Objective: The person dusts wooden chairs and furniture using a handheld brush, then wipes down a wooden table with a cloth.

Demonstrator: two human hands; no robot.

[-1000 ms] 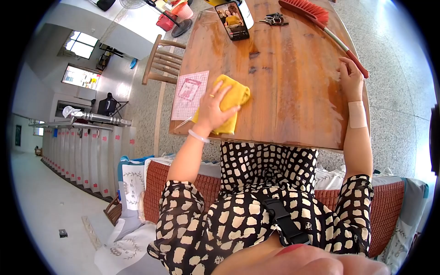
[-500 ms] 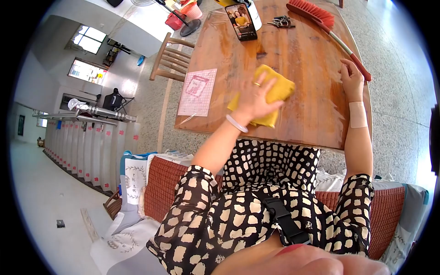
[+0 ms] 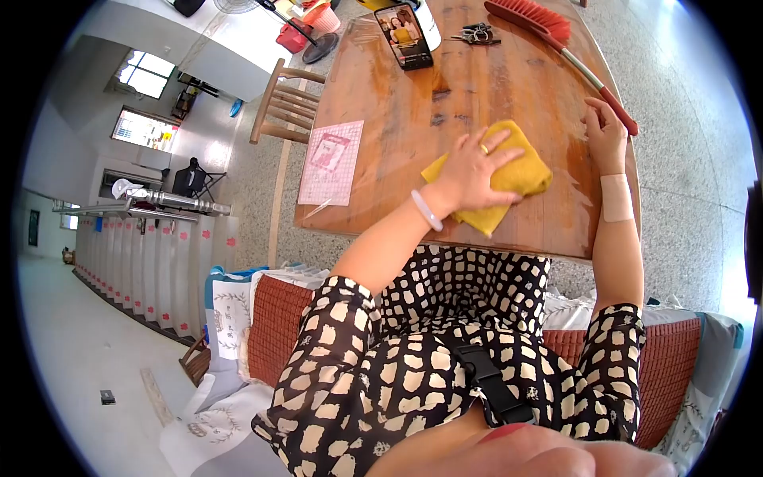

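A folded yellow cloth lies on the wooden table. My left hand presses down on it, palm down, with the fingers spread flat and the thumb to the right. This hand wears a ring and a pale bracelet. At the table's right edge rests my right hand, its fingers loosely curled in and nothing visible in them. Close by it runs the handle of a red-bristled brush, lying along that edge. A beige patch covers the right wrist.
A phone stands propped against a white container at the far side, with keys to its right. At the table's left lies a pink gridded sheet with a thin stick by it. A wooden chair adjoins the left edge.
My left hand has slid the yellow cloth to the right across the table. My right hand stays by the brush handle. The whole view has shifted slightly.
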